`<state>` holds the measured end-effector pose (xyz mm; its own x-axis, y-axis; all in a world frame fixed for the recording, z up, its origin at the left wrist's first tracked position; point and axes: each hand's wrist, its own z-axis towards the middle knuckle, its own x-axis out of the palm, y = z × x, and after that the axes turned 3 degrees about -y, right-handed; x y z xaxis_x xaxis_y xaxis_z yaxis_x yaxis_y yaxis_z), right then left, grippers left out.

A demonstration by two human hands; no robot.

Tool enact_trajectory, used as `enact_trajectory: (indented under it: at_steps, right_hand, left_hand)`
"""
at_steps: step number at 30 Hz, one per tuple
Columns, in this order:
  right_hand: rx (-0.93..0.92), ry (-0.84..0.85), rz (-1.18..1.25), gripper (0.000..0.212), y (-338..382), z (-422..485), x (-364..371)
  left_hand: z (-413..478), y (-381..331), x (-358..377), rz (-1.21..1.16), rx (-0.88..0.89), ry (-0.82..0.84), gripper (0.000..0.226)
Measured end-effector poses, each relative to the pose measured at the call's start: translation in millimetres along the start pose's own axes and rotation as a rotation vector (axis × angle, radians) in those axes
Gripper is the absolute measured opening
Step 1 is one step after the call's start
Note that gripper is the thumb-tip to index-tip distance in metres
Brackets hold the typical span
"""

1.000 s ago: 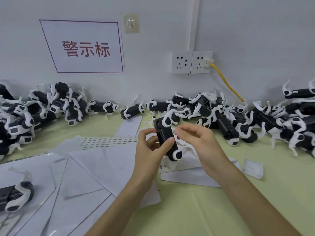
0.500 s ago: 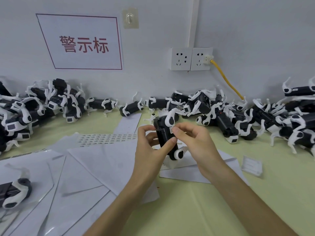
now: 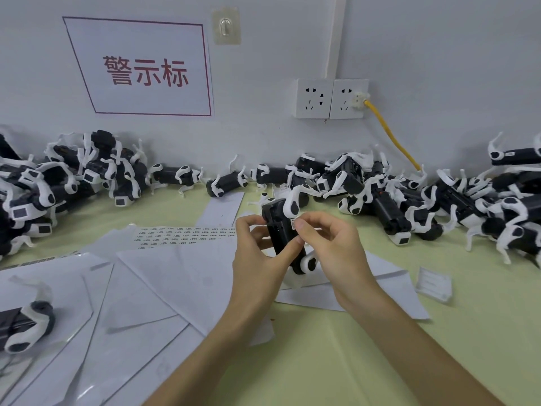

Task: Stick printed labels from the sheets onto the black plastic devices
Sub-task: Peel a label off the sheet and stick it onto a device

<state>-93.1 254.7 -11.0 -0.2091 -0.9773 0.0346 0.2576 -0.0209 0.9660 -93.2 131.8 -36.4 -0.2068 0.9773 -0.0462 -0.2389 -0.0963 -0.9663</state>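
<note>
**Label meeting black device at a crowded bench**

L hand is gripping the black device roughly upright over the table, thumb crossing its front and fingers curling behind. R hand, just right of the device & touching it, is pinching a small printed label btw thumb and forefinger against the device's upper right edge, other fingers curling loosely. A label sheet is lying flat left of the hands, w/ blank backing sheets nearer the camera. More black-and-white devices are lying heaped along the wall.
</note>
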Motion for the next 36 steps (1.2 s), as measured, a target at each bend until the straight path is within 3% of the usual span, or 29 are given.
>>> enact_trajectory:
  at_steps: [25,31,36]
  right_hand:
    - [-0.090,-0.065,-0.010,0.010,-5,-3,3]
    - [-0.004,-0.065,0.065,0.022,-7,0,2]
    - [0.093,0.080,0.172,0.022,-3,10,-7]
  left_hand:
    - [-8,-11,-1,0.088,0.089,-0.062,0.054]
    - [-8,-10,-2,0.051,0.090,-0.037,0.056]
    - [0,-9,-4,-0.044,0.063,0.026,0.049]
